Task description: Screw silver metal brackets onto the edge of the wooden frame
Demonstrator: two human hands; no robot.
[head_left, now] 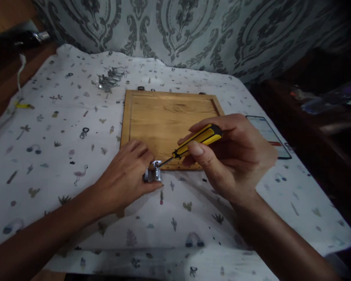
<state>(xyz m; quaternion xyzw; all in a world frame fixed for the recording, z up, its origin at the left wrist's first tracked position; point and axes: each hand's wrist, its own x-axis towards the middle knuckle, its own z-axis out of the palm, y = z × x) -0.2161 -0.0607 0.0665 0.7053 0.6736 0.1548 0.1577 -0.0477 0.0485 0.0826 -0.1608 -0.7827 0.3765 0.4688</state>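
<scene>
A wooden panel (169,117) with a raised frame lies flat on the patterned tablecloth. At its near edge sits a shiny metal hinge (155,171). My left hand (131,168) grips the hinge, thumb on the near side and curled fingers over the panel's edge. My right hand (236,156) holds a yellow and black screwdriver (197,139) between thumb and fingers. Its shaft slants down to the left, and the tip meets the hinge's plate. Whether a screw sits under the tip is too small to tell.
Several metal hinges (111,79) lie in a pile at the back left of the tablecloth (61,136). A phone (269,136) lies right of the panel, partly behind my right hand. A yellow item (23,105) is at the far left. A patterned wall covering (175,31) rises behind.
</scene>
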